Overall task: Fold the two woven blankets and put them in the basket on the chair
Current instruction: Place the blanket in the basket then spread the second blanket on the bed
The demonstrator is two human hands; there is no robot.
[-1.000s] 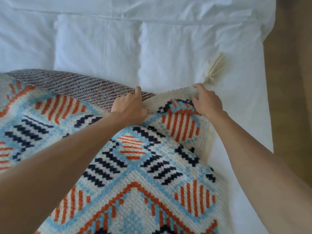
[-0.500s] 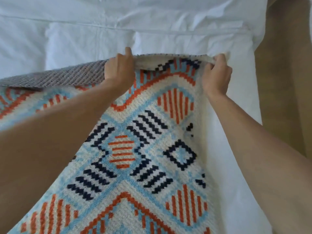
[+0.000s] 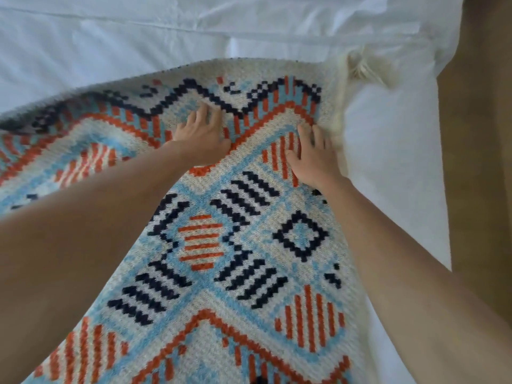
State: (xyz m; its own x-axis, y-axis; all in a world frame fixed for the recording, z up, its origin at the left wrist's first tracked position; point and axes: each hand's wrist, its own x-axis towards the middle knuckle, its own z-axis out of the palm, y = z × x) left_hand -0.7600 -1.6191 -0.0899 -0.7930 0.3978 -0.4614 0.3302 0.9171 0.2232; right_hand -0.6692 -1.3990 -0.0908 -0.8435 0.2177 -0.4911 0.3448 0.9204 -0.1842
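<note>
A woven blanket [image 3: 249, 245] with cream, light blue, orange and navy patterns lies spread over the white bed [image 3: 110, 51]. Its far edge runs across the upper middle of the view, and a cream tassel [image 3: 365, 69] sticks out at its far right corner. My left hand [image 3: 202, 137] lies flat on the blanket near that far edge, fingers extended. My right hand [image 3: 313, 156] presses flat on the blanket close to its right edge. Neither hand grips the fabric. The basket, the chair and a second blanket are out of sight.
White pillows [image 3: 388, 162] and sheets fill the far side of the bed. A strip of brown wooden floor [image 3: 482, 162] runs along the right edge of the bed.
Both hands carried the blanket's edge away from me and laid it down, covering the dark striped underside. They let go of the edge and now lie flat on the blanket.
</note>
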